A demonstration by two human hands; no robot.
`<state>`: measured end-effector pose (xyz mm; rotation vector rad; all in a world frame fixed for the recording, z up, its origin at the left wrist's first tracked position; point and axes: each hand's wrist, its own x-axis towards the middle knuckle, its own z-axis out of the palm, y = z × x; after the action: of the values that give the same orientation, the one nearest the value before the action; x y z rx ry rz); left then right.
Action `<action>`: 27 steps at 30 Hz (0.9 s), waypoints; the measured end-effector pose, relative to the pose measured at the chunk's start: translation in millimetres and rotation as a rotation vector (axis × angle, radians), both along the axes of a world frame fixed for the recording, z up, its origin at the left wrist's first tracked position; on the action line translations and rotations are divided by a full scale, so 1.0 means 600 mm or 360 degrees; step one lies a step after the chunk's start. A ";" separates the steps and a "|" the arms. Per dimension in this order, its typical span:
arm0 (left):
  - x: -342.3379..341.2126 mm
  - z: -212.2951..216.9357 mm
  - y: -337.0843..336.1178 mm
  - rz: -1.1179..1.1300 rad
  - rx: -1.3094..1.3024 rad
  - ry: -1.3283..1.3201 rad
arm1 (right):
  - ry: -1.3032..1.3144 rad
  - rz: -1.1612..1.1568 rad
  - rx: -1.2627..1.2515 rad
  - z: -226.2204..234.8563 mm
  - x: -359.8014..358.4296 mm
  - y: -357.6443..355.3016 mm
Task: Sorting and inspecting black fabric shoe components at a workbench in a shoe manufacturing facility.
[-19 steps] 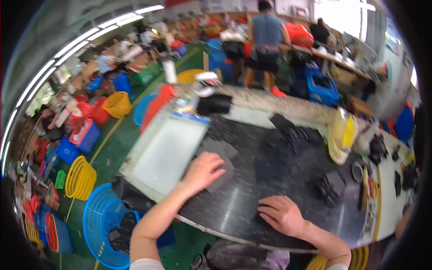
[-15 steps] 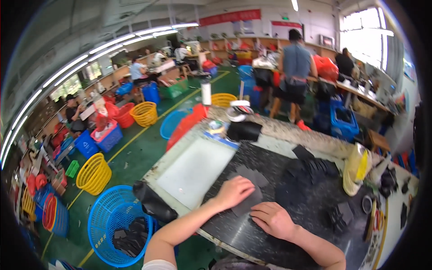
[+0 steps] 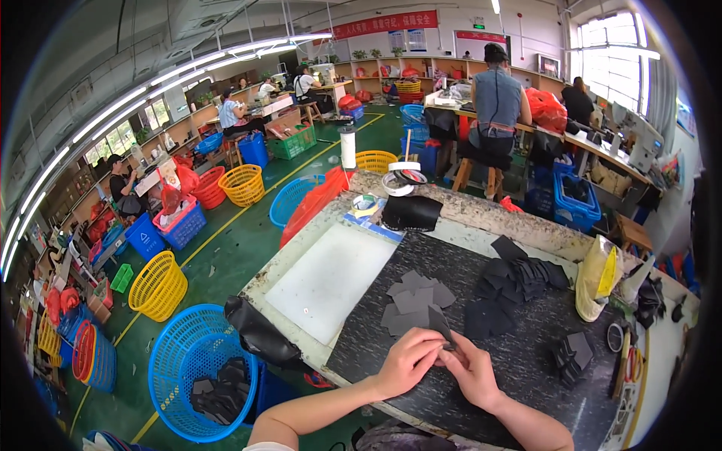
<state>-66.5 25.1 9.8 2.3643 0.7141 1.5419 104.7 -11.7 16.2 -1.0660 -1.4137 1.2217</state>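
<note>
My left hand (image 3: 410, 362) and my right hand (image 3: 474, 374) meet near the front of the black speckled work mat (image 3: 383, 352). Between them they pinch a thin dark grey cut piece (image 3: 439, 325), tilted up off the mat; its lower end is hidden by my fingers. Just beyond lies a loose pile of flat grey cut pieces (image 3: 418, 295). To the right of that spreads a heap of blacker pieces (image 3: 520, 279). A smaller stack of dark pieces (image 3: 573, 356) rests farther right. Whether they are leather or fabric I cannot tell.
A white board (image 3: 331, 282) lies at the table's left. Tape rolls (image 3: 398, 183) stand at the back; scissors (image 3: 634, 365) and a yellow-white bag (image 3: 599, 279) are at the right. On the floor, a blue basket (image 3: 169, 376) holds dark pieces. Other people sit at benches beyond.
Both hands have drawn together and toward me, from lying apart on the mat to pinching one grey piece, now lifted. The pile beneath the left hand is uncovered.
</note>
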 end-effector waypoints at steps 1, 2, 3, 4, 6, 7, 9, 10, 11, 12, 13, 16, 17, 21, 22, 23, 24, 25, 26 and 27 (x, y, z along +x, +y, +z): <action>0.005 -0.007 -0.004 -0.0105 -0.0366 -0.0131 | -0.0112 0.0018 0.0061 0.007 0.010 -0.010; 0.011 -0.012 -0.011 -0.0199 -0.0740 -0.0260 | -0.0043 -0.0001 0.0004 0.003 0.017 -0.016; 0.017 -0.016 -0.015 -0.0194 -0.0749 -0.0260 | 0.0026 -0.0016 -0.0052 -0.001 0.025 -0.020; 0.021 -0.019 -0.019 -0.0299 -0.1002 -0.0403 | 0.0110 0.0008 -0.0138 -0.007 0.037 -0.019; 0.027 -0.020 -0.022 -0.0485 -0.1395 -0.0693 | 0.0291 -0.0008 -0.0159 -0.015 0.054 -0.025; 0.031 -0.018 -0.030 -0.0481 -0.1397 -0.0693 | 0.0336 -0.0042 -0.0151 -0.017 0.058 -0.031; 0.040 -0.013 -0.039 -0.0470 -0.1064 -0.0504 | 0.0204 -0.0037 0.0051 0.008 0.042 -0.052; 0.051 -0.032 -0.044 -0.0498 -0.0894 -0.0549 | 0.0165 -0.0121 0.0091 0.014 0.030 -0.058; 0.052 -0.028 -0.047 -0.0507 -0.0903 -0.0538 | 0.0173 -0.0134 0.0086 0.014 0.035 -0.059; 0.053 -0.021 -0.051 -0.0562 -0.1153 -0.0643 | -0.0049 -0.0169 0.0175 0.014 0.043 -0.059; 0.056 -0.016 -0.053 -0.0620 -0.1419 -0.0743 | -0.0273 -0.0213 0.0249 0.011 0.052 -0.057; 0.055 -0.012 -0.051 -0.0538 -0.1402 -0.0780 | -0.0408 -0.0183 0.0418 0.021 0.049 -0.047; 0.052 -0.013 -0.053 -0.0458 -0.1362 -0.0750 | -0.0464 -0.0168 0.0439 0.023 0.044 -0.046; 0.067 -0.021 -0.062 -0.0601 -0.1439 -0.0996 | -0.0571 -0.0202 0.0609 0.020 0.049 -0.052; 0.070 -0.028 -0.061 -0.0609 -0.1476 -0.1003 | -0.0573 -0.0198 0.0592 0.018 0.054 -0.051; 0.073 -0.032 -0.062 -0.0610 -0.1503 -0.1017 | -0.0582 -0.0223 0.0572 0.012 0.060 -0.053; 0.076 -0.033 -0.064 -0.0629 -0.1523 -0.1012 | -0.0470 -0.0170 0.0480 0.004 0.066 -0.053; 0.078 -0.030 -0.067 -0.0682 -0.1593 -0.1113 | -0.0355 -0.0115 0.0392 0.000 0.069 -0.056; 0.078 -0.028 -0.070 -0.0725 -0.1654 -0.1217 | -0.0314 -0.0115 0.0399 0.002 0.068 -0.059; 0.080 -0.029 -0.075 -0.0728 -0.1660 -0.1216 | -0.0315 -0.0119 0.0394 0.008 0.064 -0.065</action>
<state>-18.2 -19.9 -7.7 0.9789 0.5199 1.2380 143.0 -50.4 20.9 -1.0775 -1.6140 0.8793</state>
